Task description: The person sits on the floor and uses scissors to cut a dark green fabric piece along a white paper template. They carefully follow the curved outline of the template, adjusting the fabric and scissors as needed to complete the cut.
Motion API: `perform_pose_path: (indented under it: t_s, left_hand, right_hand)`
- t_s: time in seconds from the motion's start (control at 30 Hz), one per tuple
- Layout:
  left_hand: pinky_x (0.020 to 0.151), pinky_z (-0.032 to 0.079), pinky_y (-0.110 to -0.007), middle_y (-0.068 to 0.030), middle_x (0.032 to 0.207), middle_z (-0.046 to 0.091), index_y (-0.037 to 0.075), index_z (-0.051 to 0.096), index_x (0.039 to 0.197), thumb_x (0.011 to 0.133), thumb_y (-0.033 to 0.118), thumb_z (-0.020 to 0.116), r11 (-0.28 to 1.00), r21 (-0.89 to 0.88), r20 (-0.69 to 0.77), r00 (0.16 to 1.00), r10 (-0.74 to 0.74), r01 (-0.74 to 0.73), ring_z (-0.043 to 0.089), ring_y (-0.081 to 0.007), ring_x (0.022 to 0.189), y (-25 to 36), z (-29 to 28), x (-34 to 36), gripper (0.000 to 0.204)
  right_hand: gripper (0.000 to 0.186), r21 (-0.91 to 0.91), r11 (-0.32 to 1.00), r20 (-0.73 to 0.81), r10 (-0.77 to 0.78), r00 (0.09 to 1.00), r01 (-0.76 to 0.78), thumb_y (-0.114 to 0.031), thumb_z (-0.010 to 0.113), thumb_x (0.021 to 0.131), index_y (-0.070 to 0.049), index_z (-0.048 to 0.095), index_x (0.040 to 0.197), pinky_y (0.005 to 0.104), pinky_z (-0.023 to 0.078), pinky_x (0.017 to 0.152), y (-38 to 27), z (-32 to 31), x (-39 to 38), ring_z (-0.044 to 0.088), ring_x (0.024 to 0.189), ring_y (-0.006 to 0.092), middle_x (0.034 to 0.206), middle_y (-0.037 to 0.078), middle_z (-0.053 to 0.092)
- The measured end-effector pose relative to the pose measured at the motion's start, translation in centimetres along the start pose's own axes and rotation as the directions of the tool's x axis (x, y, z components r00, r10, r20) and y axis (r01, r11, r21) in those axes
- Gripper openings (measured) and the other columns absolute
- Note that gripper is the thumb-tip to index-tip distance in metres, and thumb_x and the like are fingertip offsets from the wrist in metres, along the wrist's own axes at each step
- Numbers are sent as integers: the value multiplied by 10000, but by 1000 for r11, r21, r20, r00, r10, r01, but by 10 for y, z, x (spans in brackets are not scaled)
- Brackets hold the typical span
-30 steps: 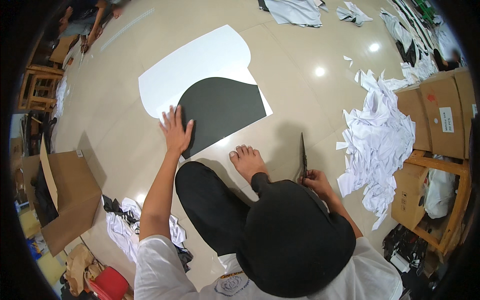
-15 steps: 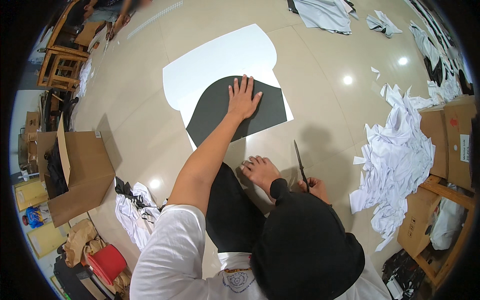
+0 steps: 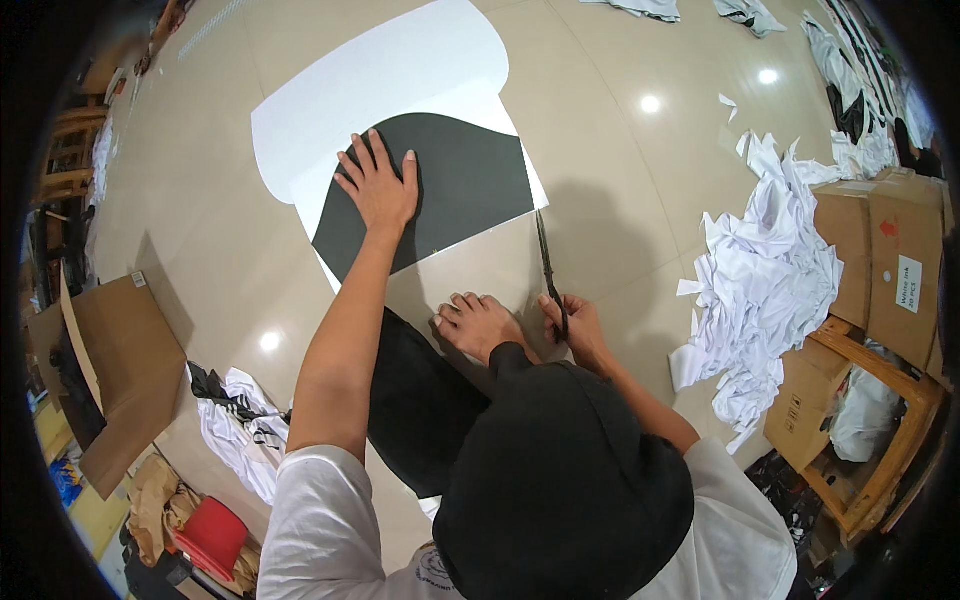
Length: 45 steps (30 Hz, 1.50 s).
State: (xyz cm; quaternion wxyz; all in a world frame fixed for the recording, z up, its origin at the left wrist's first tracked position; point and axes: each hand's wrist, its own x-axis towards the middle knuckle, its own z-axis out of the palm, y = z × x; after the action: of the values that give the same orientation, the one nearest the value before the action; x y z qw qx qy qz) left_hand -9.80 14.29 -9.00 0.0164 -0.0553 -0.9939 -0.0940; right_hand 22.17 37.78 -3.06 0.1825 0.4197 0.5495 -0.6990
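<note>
A dark grey curved piece [image 3: 455, 170], apparently a pattern piece, lies flat on a larger white sheet [image 3: 390, 65] on the floor. My left hand [image 3: 380, 190] presses on the dark piece near its left side, fingers spread. In my right hand [image 3: 578, 322] are dark scissors [image 3: 548, 265], held by the handles with the blades pointing away from me. Their tips are at the sheet's near right corner; whether they touch its edge I cannot tell. My bare foot [image 3: 480, 325] and my raised knee [image 3: 565, 480] in black trousers are close to the right hand.
White fabric scraps [image 3: 765, 280] are heaped on the right, beside cardboard boxes [image 3: 885, 260] and a wooden frame [image 3: 900, 430]. An opened carton [image 3: 130, 370] stands on the left, with a white and black cloth bundle [image 3: 240, 420] near it. A red container [image 3: 212, 535] is at the lower left.
The scissors have come forward from beside my knee to the near right corner of the white sheet. My left hand has shifted to the left on the dark piece. The view has moved too.
</note>
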Motion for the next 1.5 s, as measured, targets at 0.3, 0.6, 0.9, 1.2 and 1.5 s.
perform_pose_path:
  t_s: [0.3, 0.6, 0.9, 1.2, 1.5]
  left_hand:
    - [1316, 47, -686, -198, 1817, 169, 143, 214, 1759, 1103, 650, 369, 999, 47, -10, 1000, -24, 24, 82, -500, 1662, -6, 8, -3, 843]
    - [1315, 58, -688, -199, 1814, 180, 137, 226, 1756, 1104, 637, 372, 999, 43, -31, 999, -10, 11, 96, -496, 1662, -8, 10, -4, 834]
    - [1321, 58, -679, -195, 1814, 181, 138, 224, 1755, 1107, 637, 359, 997, 70, -21, 1000, -19, 20, 91, -482, 1667, -7, 10, -3, 829]
    - [1325, 56, -672, -193, 1814, 179, 143, 212, 1758, 1108, 643, 346, 997, 81, -22, 1000, -17, 19, 88, -473, 1670, -8, 11, -3, 831]
    - [1326, 47, -667, -187, 1819, 168, 146, 204, 1761, 1106, 639, 356, 997, 75, -9, 1000, -23, 23, 85, -473, 1670, -8, 11, -3, 834]
  right_hand:
    - [454, 11, 1000, -23, -6, 1000, 6, -448, 878, 938, -78, 633, 844, 268, 409, 487, -6, 11, 12, 574, 533, 91, 678, -8, 613]
    - [432, -5, 999, -48, -33, 998, 33, -410, 862, 947, -55, 641, 837, 271, 412, 480, -9, 16, 17, 578, 527, 100, 668, 7, 617]
    - [430, 26, 999, -49, -21, 999, 22, -413, 857, 951, -56, 647, 836, 271, 428, 480, -6, 16, 17, 583, 518, 103, 661, 12, 622]
    - [433, 35, 999, -44, -10, 999, 12, -423, 857, 950, -63, 640, 847, 265, 429, 488, -7, 16, 19, 576, 518, 100, 663, 12, 624]
    - [409, 40, 999, -48, -19, 999, 20, -396, 854, 952, -68, 642, 827, 273, 409, 488, -8, 16, 18, 560, 513, 102, 648, 11, 616]
